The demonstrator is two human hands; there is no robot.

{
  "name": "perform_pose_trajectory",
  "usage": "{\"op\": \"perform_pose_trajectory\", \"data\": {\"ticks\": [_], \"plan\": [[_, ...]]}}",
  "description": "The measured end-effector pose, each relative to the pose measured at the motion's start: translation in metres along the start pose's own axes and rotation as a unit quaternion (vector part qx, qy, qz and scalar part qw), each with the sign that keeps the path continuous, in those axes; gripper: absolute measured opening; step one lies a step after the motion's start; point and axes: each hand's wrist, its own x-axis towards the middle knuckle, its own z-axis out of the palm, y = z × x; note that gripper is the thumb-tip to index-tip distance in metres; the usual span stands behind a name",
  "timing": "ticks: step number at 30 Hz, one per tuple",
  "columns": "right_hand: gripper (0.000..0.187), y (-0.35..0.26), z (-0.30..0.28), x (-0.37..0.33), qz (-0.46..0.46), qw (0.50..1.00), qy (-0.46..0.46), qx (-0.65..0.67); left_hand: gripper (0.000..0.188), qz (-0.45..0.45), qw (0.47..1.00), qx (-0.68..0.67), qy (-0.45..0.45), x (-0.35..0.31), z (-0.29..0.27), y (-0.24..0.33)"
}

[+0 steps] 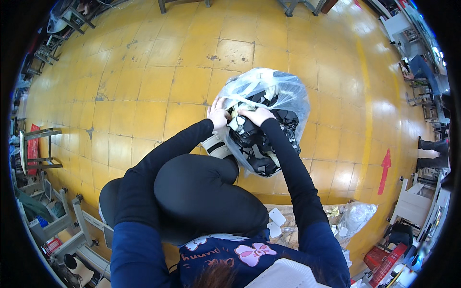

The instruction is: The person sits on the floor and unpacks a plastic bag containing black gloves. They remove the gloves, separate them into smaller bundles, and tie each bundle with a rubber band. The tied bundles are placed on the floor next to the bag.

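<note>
A clear plastic bag (303, 98) stands on the floor in front of my knees, filled with black and white scraps (254, 139) that look like cut fabric or leather pieces. At the bag's left rim is my left hand (219, 115), its fingers on the outside and its thumb side inward, closed on the plastic. My right hand (259, 115) reaches into the bag's mouth from the near right. Its fingers are bent among the pale scraps near the left hand; what they hold is too small to make out.
Beside the bag is my shoe (218, 146). Near my right elbow lie flattened brown packaging (288, 223) and a crumpled clear bag (357, 216). A stool (41, 150) stands at left; red crates (384, 264) sit lower right. A person's legs (432, 153) show at the right.
</note>
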Motion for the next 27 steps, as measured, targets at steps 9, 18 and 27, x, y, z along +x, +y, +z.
{"op": "perform_pose_trajectory", "data": {"ticks": [9, 18, 27], "plan": [[0.062, 0.045, -0.033, -0.027, -0.067, 0.969, -0.026, 0.235, 0.049, 0.06, 0.998, -0.002, -0.034, -0.03, -0.02, 0.044], [0.065, 0.071, -0.054, -0.066, 0.038, 0.909, -0.177, 0.375, 0.054, 0.147, 0.985, -0.016, -0.088, -0.045, -0.036, 0.059], [0.113, 0.028, 0.001, -0.036, 0.06, 0.991, -0.063, 0.099, 0.038, 0.019, 0.986, 0.166, -0.02, -0.01, -0.03, 0.029]]}}
